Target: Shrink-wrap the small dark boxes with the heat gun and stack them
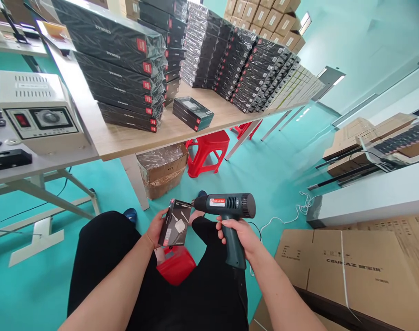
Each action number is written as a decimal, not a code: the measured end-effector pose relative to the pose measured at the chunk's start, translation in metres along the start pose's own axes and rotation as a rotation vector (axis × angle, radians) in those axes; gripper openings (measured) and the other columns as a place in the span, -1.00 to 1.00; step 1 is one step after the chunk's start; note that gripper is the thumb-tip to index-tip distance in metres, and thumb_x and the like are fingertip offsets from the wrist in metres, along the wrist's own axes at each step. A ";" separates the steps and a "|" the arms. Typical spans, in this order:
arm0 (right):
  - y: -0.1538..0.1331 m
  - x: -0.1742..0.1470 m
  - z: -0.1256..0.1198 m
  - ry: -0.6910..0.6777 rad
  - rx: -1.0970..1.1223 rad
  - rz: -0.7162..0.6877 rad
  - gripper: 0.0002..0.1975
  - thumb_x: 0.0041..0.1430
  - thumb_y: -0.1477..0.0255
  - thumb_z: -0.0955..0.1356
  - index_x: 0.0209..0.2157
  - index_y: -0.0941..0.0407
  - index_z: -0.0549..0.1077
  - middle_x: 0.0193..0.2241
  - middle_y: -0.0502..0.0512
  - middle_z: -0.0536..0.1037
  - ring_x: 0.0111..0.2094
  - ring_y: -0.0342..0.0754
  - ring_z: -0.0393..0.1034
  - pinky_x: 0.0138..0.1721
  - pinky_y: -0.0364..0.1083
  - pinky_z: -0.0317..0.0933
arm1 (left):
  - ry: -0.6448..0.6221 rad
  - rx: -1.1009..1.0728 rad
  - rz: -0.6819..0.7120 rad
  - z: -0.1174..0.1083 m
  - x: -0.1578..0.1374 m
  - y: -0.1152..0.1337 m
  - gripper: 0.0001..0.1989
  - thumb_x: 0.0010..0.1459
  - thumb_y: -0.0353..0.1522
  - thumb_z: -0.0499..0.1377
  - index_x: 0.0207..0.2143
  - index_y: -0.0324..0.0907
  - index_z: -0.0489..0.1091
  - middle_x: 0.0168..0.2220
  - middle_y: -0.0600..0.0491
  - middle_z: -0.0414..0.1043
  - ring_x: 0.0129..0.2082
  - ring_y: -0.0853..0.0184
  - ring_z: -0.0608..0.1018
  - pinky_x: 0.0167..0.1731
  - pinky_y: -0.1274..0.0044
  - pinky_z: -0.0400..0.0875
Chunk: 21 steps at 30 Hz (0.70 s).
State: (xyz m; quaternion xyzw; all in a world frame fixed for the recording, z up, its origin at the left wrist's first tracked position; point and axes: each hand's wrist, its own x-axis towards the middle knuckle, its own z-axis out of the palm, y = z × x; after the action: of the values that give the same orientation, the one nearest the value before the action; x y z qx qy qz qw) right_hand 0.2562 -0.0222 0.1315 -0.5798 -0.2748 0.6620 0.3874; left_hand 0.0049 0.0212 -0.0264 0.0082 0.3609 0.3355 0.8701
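My left hand (157,227) is closed on the left edge of a small black product box (176,224), held upright above my lap. Its front shows a picture of a white charger and cable. In my right hand (240,235) is a dark green heat gun (226,205), gripped by its handle. The nozzle points left, close to the upper right corner of the box; whether they touch I cannot tell. A cord hangs down from the handle.
A wooden table (127,143) ahead bears wrapped stacks of black boxes (116,78) and a small pair of boxes (193,113). A white control unit (40,110) stands left. Below are a red stool (209,149) and an open carton (164,172). Flat cartons (347,266) lie right.
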 end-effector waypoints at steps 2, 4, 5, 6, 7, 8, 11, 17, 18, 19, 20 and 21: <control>0.001 -0.002 -0.005 -0.011 -0.010 0.004 -0.75 -0.02 0.40 0.40 -0.27 0.21 0.48 -0.45 0.11 0.55 -0.52 -0.11 0.41 -0.54 -0.14 0.30 | 0.006 0.004 -0.003 0.002 0.000 0.000 -0.54 0.09 -0.08 0.13 -0.22 -0.32 0.48 -0.38 -0.19 0.58 -0.39 0.02 0.62 -0.38 0.30 0.52; 0.004 -0.008 -0.010 -0.046 -0.045 0.019 -0.76 0.00 0.41 0.38 -0.26 0.21 0.48 -0.45 0.10 0.55 -0.52 -0.11 0.41 -0.55 -0.14 0.29 | 0.009 0.001 -0.003 0.003 -0.001 0.001 -0.54 0.10 -0.08 0.12 -0.21 -0.32 0.48 -0.37 -0.19 0.58 -0.38 0.02 0.63 -0.36 0.30 0.52; 0.007 -0.012 -0.013 -0.077 -0.075 0.037 -0.76 0.00 0.41 0.38 -0.25 0.21 0.47 -0.45 0.10 0.55 -0.52 -0.11 0.42 -0.55 -0.14 0.29 | 0.007 0.000 -0.003 0.004 -0.002 0.002 -0.53 0.11 -0.08 0.11 -0.21 -0.32 0.48 -0.36 -0.20 0.58 -0.38 0.02 0.63 -0.34 0.29 0.52; 0.010 -0.016 -0.017 -0.118 -0.111 0.067 -0.75 0.00 0.42 0.37 -0.24 0.21 0.47 -0.45 0.10 0.55 -0.53 -0.10 0.42 -0.55 -0.14 0.29 | 0.002 -0.004 -0.002 0.005 -0.003 0.002 -0.52 0.11 -0.08 0.10 -0.20 -0.33 0.47 -0.35 -0.21 0.58 -0.37 0.02 0.63 -0.32 0.28 0.51; 0.014 -0.022 -0.020 -0.168 -0.153 0.112 -0.74 0.00 0.42 0.38 -0.23 0.21 0.47 -0.45 0.10 0.55 -0.53 -0.10 0.42 -0.55 -0.15 0.29 | -0.006 -0.012 -0.001 0.005 -0.004 0.003 -0.51 0.12 -0.08 0.10 -0.18 -0.34 0.47 -0.34 -0.22 0.58 -0.36 0.01 0.63 -0.30 0.27 0.51; 0.017 -0.027 -0.024 -0.221 -0.196 0.165 -0.73 -0.01 0.43 0.38 -0.23 0.22 0.48 -0.45 0.10 0.55 -0.54 -0.10 0.42 -0.56 -0.15 0.28 | -0.014 -0.022 0.002 0.005 -0.004 0.003 -0.51 0.12 -0.08 0.10 -0.17 -0.34 0.46 -0.32 -0.22 0.58 -0.35 0.01 0.62 -0.28 0.26 0.51; 0.025 -0.037 -0.029 -0.328 -0.280 0.270 -0.73 -0.04 0.44 0.39 -0.24 0.23 0.49 -0.45 0.11 0.55 -0.55 -0.10 0.42 -0.57 -0.15 0.27 | -0.019 -0.046 0.006 0.004 -0.003 0.004 -0.49 0.11 -0.07 0.10 -0.14 -0.33 0.45 -0.32 -0.21 0.58 -0.33 0.01 0.62 -0.28 0.26 0.50; 0.023 -0.029 -0.027 -0.157 -0.178 0.085 -0.69 0.03 0.37 0.37 -0.17 0.21 0.47 -0.40 0.10 0.53 -0.49 -0.10 0.42 -0.50 -0.13 0.31 | -0.006 -0.016 0.003 -0.001 0.002 0.003 -0.50 0.11 -0.06 0.10 -0.18 -0.34 0.46 -0.37 -0.20 0.58 -0.38 0.02 0.62 -0.32 0.26 0.51; 0.022 -0.028 -0.027 -0.166 -0.193 0.097 -0.69 0.02 0.38 0.38 -0.17 0.22 0.47 -0.40 0.10 0.53 -0.49 -0.10 0.42 -0.50 -0.13 0.31 | -0.002 -0.013 0.006 -0.002 0.001 0.003 -0.50 0.11 -0.06 0.11 -0.18 -0.34 0.46 -0.38 -0.20 0.58 -0.38 0.02 0.62 -0.31 0.26 0.51; 0.022 -0.028 -0.028 -0.199 -0.218 0.127 -0.69 0.01 0.39 0.38 -0.18 0.23 0.47 -0.41 0.11 0.53 -0.50 -0.10 0.42 -0.51 -0.14 0.30 | 0.003 -0.010 0.008 -0.003 0.001 0.003 -0.50 0.11 -0.06 0.11 -0.19 -0.33 0.46 -0.38 -0.19 0.58 -0.38 0.02 0.62 -0.31 0.25 0.51; 0.022 -0.029 -0.029 -0.246 -0.243 0.162 -0.69 -0.01 0.40 0.39 -0.19 0.24 0.48 -0.42 0.11 0.54 -0.52 -0.10 0.42 -0.53 -0.14 0.29 | 0.006 -0.008 0.011 -0.004 0.001 0.003 -0.52 0.10 -0.07 0.12 -0.20 -0.33 0.46 -0.39 -0.18 0.58 -0.38 0.02 0.62 -0.31 0.24 0.51; 0.023 -0.030 -0.030 -0.288 -0.257 0.188 -0.69 -0.02 0.41 0.40 -0.20 0.24 0.48 -0.43 0.12 0.54 -0.53 -0.10 0.42 -0.54 -0.15 0.27 | 0.007 -0.007 0.014 -0.005 0.001 0.003 -0.52 0.10 -0.07 0.12 -0.20 -0.33 0.46 -0.39 -0.18 0.58 -0.38 0.02 0.62 -0.31 0.24 0.51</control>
State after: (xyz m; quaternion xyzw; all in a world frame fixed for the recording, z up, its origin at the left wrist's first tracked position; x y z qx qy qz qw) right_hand 0.2820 -0.0620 0.1238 -0.5469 -0.3541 0.7309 0.2035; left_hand 0.0009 0.0235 -0.0299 0.0064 0.3625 0.3428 0.8667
